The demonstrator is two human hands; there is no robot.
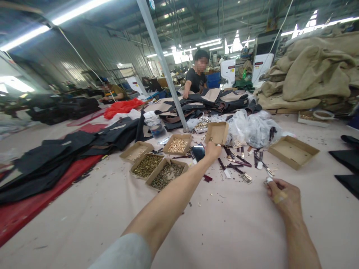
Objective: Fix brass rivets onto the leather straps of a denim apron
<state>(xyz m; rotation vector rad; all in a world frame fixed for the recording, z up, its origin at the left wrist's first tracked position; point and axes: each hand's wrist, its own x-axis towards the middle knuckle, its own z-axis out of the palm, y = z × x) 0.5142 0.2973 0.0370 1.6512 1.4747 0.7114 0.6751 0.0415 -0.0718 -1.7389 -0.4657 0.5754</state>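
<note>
Two bare hands, the left hand (213,151) and the right hand (287,196), are well apart over a pale surface (224,228). The left is stretched forward, at the near edge of a small cardboard box (219,130); whether it grips the wall or something inside, I cannot tell. The right is nearer the body, thumb and fingertips drawn together; whether they pinch anything is unclear. Dark red straps (243,162) with metal ends lie scattered between the hands, and a shallow box (294,151) sits beyond the right. Just left of the left hand is a phone (198,152), with a box of gold pieces (174,153) farther left. The step in hand looks like a reach to the small box; the next move seems to call for light fingertip control there, clear of the straps.
</note>
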